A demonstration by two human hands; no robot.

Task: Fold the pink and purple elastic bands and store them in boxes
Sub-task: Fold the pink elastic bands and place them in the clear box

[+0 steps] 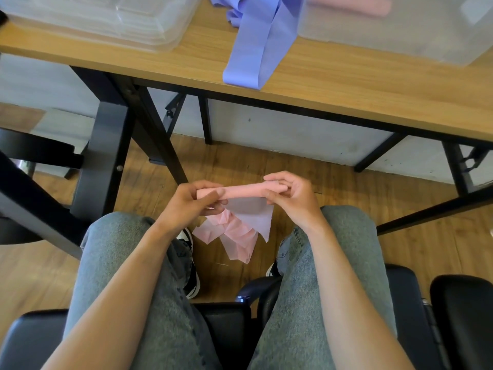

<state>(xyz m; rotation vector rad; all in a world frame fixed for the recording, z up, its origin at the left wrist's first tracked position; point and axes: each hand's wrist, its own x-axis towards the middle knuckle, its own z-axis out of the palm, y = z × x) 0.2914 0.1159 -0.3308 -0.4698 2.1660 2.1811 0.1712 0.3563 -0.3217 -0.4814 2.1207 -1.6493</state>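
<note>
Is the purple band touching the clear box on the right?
Touching: in the head view the purple band lies against the clear box's left wall, with no gap visible.

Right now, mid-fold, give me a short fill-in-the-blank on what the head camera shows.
1. Both hands, left hand and right hand, hold a folded band coloured ____.
2. The purple band lies on the ____ with one end at its near edge.
3. The clear box on the right holds a roll coloured ____.

Missing words: pink; table; pink
</note>
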